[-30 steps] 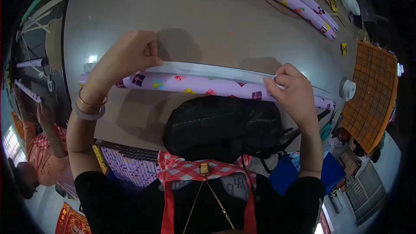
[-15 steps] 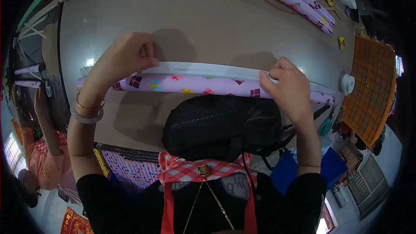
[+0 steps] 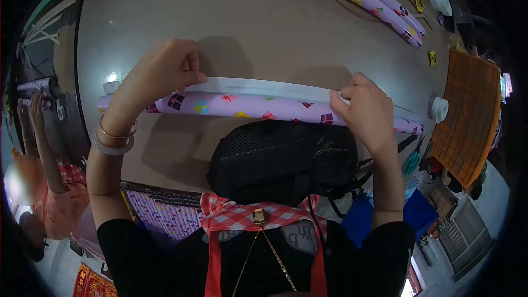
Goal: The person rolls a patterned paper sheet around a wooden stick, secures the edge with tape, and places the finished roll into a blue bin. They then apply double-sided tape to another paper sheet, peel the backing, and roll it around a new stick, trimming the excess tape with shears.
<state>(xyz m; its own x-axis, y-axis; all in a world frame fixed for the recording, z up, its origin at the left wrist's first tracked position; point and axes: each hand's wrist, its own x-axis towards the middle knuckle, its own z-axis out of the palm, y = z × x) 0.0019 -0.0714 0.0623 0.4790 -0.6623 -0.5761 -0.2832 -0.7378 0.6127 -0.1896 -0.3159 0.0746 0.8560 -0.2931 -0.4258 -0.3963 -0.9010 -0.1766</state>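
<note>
Desk (image 3: pixel 275 33) under the roll; black bag (image 3: pixel 280 159) just on its near side, so mind snags. Patterned roll (image 3: pixel 247 108) lies crosswise on the desk. White strip (image 3: pixel 269 86) runs along roll's far side. Left hand (image 3: pixel 171 66) pinches strip, fingers closed, toward roll's left end; right hand (image 3: pixel 367 104) likewise toward its right. Even tension, strip parallel to roll, or it'll likely skew.

On the table (image 3: pixel 264 33), a roll (image 3: pixel 253 108) lies behind a bag (image 3: pixel 283 157), perhaps touching.

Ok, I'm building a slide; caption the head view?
Left hand and right hand at a white strip along a patterned roll.
</note>
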